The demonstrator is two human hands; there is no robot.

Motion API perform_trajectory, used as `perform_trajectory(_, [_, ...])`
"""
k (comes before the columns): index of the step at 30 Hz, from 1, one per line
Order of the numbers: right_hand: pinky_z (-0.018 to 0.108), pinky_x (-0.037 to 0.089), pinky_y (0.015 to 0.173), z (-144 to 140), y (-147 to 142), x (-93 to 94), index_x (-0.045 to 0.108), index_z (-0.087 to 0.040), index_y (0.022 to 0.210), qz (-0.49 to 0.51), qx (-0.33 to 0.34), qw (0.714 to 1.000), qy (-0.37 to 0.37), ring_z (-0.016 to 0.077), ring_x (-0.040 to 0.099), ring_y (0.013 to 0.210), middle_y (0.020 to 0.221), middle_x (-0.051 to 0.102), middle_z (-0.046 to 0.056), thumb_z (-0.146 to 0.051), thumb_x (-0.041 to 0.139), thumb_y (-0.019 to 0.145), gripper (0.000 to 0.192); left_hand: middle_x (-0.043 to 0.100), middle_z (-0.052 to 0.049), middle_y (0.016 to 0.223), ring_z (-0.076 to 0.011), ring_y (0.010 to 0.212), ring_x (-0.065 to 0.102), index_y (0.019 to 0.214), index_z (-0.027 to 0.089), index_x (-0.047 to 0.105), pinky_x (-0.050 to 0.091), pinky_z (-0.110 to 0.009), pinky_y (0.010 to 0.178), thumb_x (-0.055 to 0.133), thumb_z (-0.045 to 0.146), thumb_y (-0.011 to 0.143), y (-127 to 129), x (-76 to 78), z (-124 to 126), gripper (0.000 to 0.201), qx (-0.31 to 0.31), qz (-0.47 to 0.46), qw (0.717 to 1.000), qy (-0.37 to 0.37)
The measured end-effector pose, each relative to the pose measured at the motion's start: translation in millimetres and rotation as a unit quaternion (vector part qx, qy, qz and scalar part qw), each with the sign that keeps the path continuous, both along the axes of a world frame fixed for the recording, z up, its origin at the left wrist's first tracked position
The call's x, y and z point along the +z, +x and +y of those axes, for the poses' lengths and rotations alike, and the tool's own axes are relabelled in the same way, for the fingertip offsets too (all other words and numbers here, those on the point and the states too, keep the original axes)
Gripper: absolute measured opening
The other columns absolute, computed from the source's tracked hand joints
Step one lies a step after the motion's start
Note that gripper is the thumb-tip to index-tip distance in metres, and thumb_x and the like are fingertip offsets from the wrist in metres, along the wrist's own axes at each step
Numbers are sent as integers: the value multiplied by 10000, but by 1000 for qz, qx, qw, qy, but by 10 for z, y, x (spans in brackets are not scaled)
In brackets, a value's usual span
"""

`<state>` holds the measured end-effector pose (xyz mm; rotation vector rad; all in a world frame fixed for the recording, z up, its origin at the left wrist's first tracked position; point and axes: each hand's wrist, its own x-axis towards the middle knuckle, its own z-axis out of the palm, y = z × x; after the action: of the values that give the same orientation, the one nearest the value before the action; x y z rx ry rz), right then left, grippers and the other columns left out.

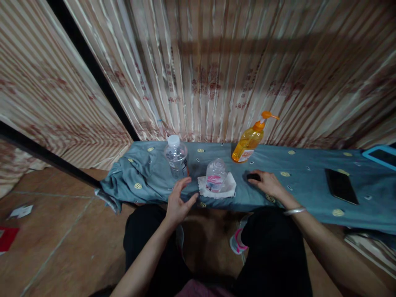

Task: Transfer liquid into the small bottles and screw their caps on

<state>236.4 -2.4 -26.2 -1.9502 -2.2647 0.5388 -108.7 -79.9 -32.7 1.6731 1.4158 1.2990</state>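
Fingers (182, 185) of the left hand (177, 204) are spread loose, nothing gripped, just near the capped bottle (176, 156). An uncapped bottle (215, 175) is stood on a white cloth (230, 187) mid-desk. A dark cap (253, 177) is touched by the right hand (268, 183). The desk (303, 185) is draped grey-blue, with striped curtains (216, 70) hung behind.

Single head-worn view, looking forward and steeply down from above the seated person's knees. The cloth-covered bench (297, 165) crosses at close range toward 12 o'clock (curtain (216, 62) behind); floor (55, 231) at 9 o'clock.
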Motion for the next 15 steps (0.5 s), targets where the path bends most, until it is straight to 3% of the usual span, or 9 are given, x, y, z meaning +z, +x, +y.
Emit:
perform_trajectory(3, [297, 460, 815, -83, -180, 325, 584, -143, 1106, 232, 36, 970, 54, 222, 569, 957, 1068, 579, 61, -374, 618, 857, 341, 366, -145, 1471, -296, 1362, 359, 1383, 195, 329, 288, -474, 1137, 783, 308, 611, 278, 83, 207, 903, -45, -2, 999, 2])
perform_trajectory(6, [265, 464, 755, -117, -456, 732, 582, -156, 1100, 316, 117, 936, 104, 198, 582, 902, 1061, 577, 42, -448, 645, 830, 403, 316, -143, 1504, -311, 1399, 292, 1409, 198, 297, 228, -470, 1165, 834, 246, 515, 500, 113, 457, 1044, -89, -23, 996, -18])
perform_trajectory(10, [223, 423, 719, -49, -816, 1179, 576, -172, 1134, 179, 215, 949, 147, 137, 586, 790, 987, 590, -1, -221, 643, 871, 276, 527, -105, 1336, -273, 1226, 518, 1349, 194, 367, 381, -420, 1073, 787, 190, 569, 670, 16, 634, 886, -135, -69, 987, -47])
perform_trajectory(15, [221, 390, 705, 57, -1087, 1454, 587, -132, 1076, -25, 316, 938, 140, 179, 580, 900, 1023, 583, 34, -74, 645, 869, 223, 606, -80, 1225, -245, 1120, 588, 1259, 192, 462, 443, -394, 1004, 767, 195, 622, 686, -133, 692, 707, -140, -102, 985, -21])
